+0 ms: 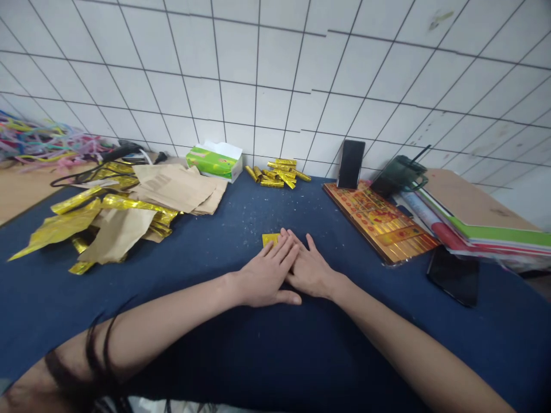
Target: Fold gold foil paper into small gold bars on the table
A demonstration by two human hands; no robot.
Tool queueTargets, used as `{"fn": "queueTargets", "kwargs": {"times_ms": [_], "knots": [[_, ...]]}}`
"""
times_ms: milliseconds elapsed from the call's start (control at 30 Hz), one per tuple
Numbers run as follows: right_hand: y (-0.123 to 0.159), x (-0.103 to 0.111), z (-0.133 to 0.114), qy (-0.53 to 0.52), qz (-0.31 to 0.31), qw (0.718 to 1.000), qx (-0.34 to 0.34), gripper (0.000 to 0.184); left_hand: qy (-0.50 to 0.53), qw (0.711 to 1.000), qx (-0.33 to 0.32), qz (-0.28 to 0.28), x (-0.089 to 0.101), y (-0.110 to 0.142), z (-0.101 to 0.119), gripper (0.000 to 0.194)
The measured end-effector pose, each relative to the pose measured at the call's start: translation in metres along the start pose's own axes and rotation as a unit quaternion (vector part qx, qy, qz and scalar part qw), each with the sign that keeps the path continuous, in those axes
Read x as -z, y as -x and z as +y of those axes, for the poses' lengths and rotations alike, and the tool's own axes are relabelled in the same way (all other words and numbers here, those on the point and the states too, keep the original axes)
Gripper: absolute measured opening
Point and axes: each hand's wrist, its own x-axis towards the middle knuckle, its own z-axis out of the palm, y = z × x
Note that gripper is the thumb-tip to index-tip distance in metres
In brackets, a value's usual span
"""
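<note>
My left hand [266, 274] lies flat on the dark blue cloth [181, 292], its fingertips partly covering a small gold foil piece [270, 239]. My right hand [310, 267] rests palm down beside it, with its fingers against the left hand's fingers. Neither hand grips anything. Part of the foil is hidden under my left fingers. Up and to the left, crumpled gold foil sheets [60, 228] and brown kraft paper [176, 188] lie in a loose heap. Small folded gold pieces [275, 174] are piled by the wall.
A green tissue box [214, 161] stands by the white tile wall [258, 69]. On the right are an upright phone [350, 164], a red-and-gold printed sheet [379, 223], a stack of folders [482, 223] and a flat black phone [453, 275]. Tangled coloured ribbons [43, 140] lie far left.
</note>
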Motion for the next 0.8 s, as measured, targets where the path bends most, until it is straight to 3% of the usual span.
{"fn": "queueTargets", "kwargs": {"times_ms": [233,400,467,600,667,800], "knots": [[0.002,0.001,0.002,-0.019,0.012,1.0,-0.002,0.083,-0.038,0.998,0.036,-0.022,-0.002,0.034,-0.021,0.09],[0.001,0.004,0.003,-0.04,0.018,0.999,0.003,0.077,-0.038,0.998,0.04,-0.02,0.0,0.037,-0.022,0.087],[0.001,0.009,0.004,-0.067,0.061,0.996,-0.021,0.07,-0.04,0.998,0.04,-0.015,0.0,0.037,-0.021,0.087],[-0.001,0.02,0.005,-0.167,0.181,0.948,-0.201,0.044,-0.042,0.998,0.037,-0.003,-0.001,0.037,-0.021,0.09],[-0.003,0.024,0.006,-0.232,0.169,0.922,-0.26,0.037,-0.041,0.999,0.036,0.002,-0.001,0.037,-0.021,0.091],[-0.013,0.023,0.008,-0.38,0.14,0.874,-0.27,0.042,-0.04,0.999,0.035,0.011,-0.001,0.037,-0.02,0.092]]}}
